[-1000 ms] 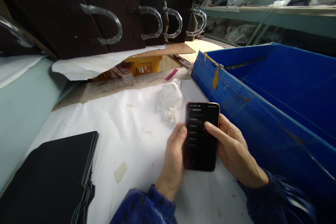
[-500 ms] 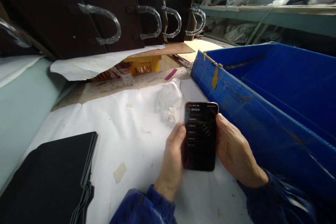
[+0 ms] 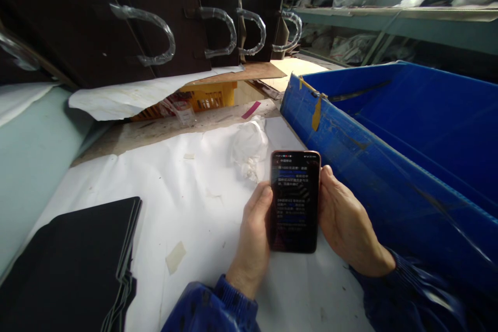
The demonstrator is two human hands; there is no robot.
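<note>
Left hand and right hand clasp the phone by its long edges above the worktop near blue bin; rigid, slick, likely fragile.

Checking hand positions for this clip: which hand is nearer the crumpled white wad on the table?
Left. The left hand grips the phone just below the crumpled white wad; the right hand sits across the phone, farther away.
</note>
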